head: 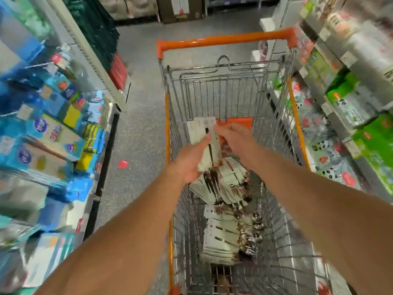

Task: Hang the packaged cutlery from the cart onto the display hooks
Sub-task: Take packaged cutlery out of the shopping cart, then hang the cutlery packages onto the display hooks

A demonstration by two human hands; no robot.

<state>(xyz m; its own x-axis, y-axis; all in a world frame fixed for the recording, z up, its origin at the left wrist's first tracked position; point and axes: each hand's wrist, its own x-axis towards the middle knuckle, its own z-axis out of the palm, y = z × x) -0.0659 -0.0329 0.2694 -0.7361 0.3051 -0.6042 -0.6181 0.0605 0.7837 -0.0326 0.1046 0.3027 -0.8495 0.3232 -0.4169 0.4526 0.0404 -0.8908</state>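
Observation:
A wire shopping cart [223,88] with an orange handle stands in the aisle in front of me. Inside it lie piles of white-carded cutlery packs [223,237], with forks and spoons showing at their right ends. Above the cart my left hand [189,162] grips a fanned bunch of cutlery packs [202,126] from below. My right hand [236,139] pinches the top edge of the same bunch. No display hooks for cutlery are clearly visible.
Shelves line both sides: blue and yellow packaged goods [53,133] on hooks at the left, green boxes [344,96] and printed packs at the right. Grey speckled floor [138,128] runs left of the cart. A small red tag [123,164] lies on it.

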